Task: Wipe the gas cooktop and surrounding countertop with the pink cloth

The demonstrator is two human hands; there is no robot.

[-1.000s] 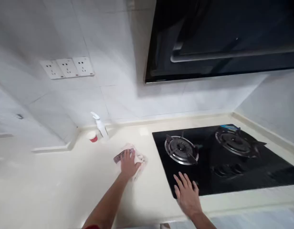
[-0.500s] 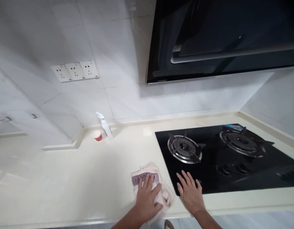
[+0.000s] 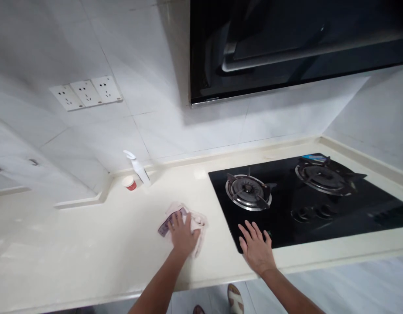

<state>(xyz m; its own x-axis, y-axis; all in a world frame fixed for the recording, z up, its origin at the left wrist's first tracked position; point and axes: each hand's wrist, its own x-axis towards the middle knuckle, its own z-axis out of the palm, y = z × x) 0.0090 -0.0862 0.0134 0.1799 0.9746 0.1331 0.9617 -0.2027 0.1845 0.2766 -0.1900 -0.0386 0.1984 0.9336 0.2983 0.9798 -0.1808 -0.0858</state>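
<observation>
Under my left hand (image 3: 182, 237) a pale pink cloth (image 3: 198, 220) with a purple lettered band lies bunched on the cream countertop (image 3: 129, 257). The fingers are spread and press flat on top of it, the thumb apart at the right. My right hand (image 3: 257, 252) rests open at the front left corner of the black glass gas stove (image 3: 283, 218), fingers spread over the glass and palm near the counter's front edge. Behind that hand is the left burner (image 3: 248, 192). What lies beneath the left palm is hidden.
A white spray bottle (image 3: 140, 171) and a small red and white paper cup (image 3: 129, 183) stand by the back wall. Wall sockets (image 3: 87, 93) sit above them. A black range hood (image 3: 286, 48) overhangs the stove. The right burner (image 3: 322, 176) is farther off.
My left hand and the cloth have moved left and away from me across the counter. The right hand stays at the stove's corner. The view has shifted slightly.
</observation>
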